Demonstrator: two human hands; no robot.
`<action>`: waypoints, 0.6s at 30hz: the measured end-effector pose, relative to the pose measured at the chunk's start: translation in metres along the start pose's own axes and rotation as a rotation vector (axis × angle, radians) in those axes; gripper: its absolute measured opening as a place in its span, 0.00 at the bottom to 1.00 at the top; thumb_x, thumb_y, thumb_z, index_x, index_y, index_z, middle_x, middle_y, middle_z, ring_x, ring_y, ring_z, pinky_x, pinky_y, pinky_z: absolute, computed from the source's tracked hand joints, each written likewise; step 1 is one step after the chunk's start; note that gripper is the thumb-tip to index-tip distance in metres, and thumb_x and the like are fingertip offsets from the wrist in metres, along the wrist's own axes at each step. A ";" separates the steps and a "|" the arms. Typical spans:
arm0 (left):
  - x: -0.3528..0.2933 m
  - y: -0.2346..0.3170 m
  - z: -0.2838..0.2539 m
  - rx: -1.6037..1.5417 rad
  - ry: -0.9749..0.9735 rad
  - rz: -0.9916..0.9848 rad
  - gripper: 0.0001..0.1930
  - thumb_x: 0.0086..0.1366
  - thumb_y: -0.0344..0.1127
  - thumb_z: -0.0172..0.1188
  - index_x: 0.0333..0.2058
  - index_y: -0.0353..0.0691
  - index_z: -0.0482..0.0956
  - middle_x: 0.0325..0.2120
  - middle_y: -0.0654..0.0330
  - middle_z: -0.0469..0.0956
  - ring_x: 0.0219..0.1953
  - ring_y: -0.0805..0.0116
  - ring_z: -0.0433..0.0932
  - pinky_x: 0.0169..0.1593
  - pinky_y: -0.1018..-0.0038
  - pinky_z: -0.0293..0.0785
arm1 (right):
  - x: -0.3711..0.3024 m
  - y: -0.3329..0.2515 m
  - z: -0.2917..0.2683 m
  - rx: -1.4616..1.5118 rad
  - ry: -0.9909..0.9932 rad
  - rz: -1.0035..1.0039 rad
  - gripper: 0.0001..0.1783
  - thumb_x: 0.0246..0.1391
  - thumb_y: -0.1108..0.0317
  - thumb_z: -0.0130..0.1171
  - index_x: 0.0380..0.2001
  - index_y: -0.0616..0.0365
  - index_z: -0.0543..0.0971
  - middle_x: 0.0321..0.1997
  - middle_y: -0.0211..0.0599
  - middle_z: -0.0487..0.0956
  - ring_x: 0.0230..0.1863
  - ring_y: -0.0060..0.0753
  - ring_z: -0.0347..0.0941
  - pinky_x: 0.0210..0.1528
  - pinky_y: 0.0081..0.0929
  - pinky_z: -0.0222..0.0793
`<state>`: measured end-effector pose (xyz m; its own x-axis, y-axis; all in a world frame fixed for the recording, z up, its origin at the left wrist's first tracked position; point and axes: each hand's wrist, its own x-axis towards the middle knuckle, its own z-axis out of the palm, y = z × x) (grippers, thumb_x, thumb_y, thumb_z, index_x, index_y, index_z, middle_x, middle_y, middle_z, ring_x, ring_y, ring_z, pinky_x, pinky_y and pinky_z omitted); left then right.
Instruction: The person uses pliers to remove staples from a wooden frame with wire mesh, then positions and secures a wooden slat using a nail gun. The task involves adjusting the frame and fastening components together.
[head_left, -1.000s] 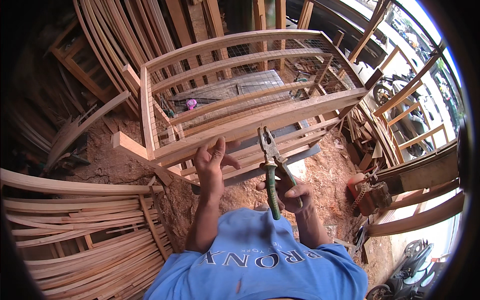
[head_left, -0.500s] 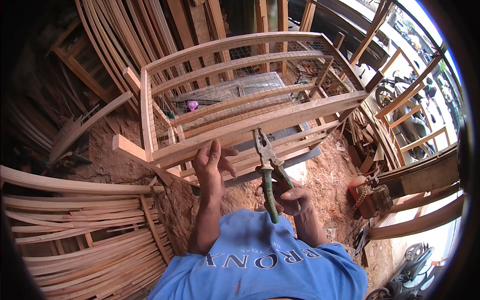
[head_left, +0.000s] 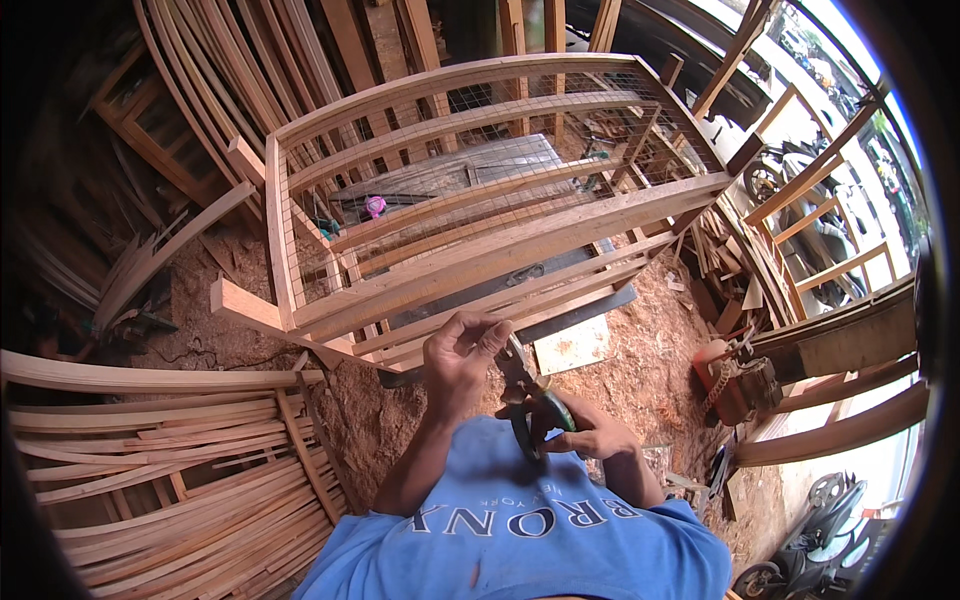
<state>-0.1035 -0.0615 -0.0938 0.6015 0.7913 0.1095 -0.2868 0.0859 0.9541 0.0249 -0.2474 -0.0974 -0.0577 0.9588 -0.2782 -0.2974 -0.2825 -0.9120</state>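
My right hand (head_left: 588,430) grips a pair of pliers (head_left: 518,372) with green handles, in front of the blue shirt. Their dark metal jaws point up and away from me, toward my left hand (head_left: 462,355). That hand is closed, thumb and fingertips pinched together right beside the jaw tips; whatever lies in the pinch is too small to make out. Just beyond both hands stands a wooden frame (head_left: 520,232) with slats, its upper face covered by thin wire mesh (head_left: 450,165).
A grey board (head_left: 455,180) with a pink round object (head_left: 375,206) shows through the mesh. Stacked wood strips (head_left: 190,470) lie at the left. A red machine with a chain (head_left: 735,385) sits on the shavings at the right, and motorcycles (head_left: 815,540) stand beyond.
The pliers have come nearer to me, away from the frame's front rail, and tilted left. My left hand has left the rail and moved right, pinching beside the jaws.
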 end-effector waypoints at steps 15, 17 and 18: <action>-0.040 -0.060 -0.048 0.991 -0.167 -0.079 0.08 0.64 0.35 0.69 0.35 0.36 0.85 0.29 0.55 0.86 0.34 0.62 0.86 0.40 0.70 0.81 | 0.001 -0.002 -0.001 0.343 -0.027 -0.079 0.47 0.47 0.65 0.63 0.71 0.62 0.60 0.57 0.54 0.76 0.39 0.33 0.76 0.44 0.29 0.73; -0.047 -0.066 -0.048 1.139 -0.228 0.044 0.08 0.64 0.35 0.69 0.36 0.37 0.85 0.31 0.53 0.85 0.35 0.56 0.85 0.42 0.66 0.81 | 0.013 -0.011 0.001 0.417 -0.037 -0.156 0.48 0.44 0.66 0.65 0.70 0.65 0.60 0.57 0.59 0.76 0.37 0.34 0.75 0.39 0.30 0.73; -0.047 -0.066 -0.046 1.107 -0.192 0.181 0.08 0.64 0.35 0.68 0.37 0.38 0.85 0.32 0.52 0.85 0.36 0.54 0.85 0.42 0.65 0.81 | 0.017 -0.016 0.002 0.468 -0.036 -0.176 0.49 0.44 0.66 0.65 0.70 0.66 0.59 0.57 0.59 0.76 0.36 0.34 0.75 0.38 0.29 0.72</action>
<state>-0.1476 -0.0765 -0.1753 0.7500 0.6236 0.2206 0.3775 -0.6773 0.6315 0.0263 -0.2268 -0.0868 0.0012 0.9934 -0.1145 -0.7008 -0.0808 -0.7088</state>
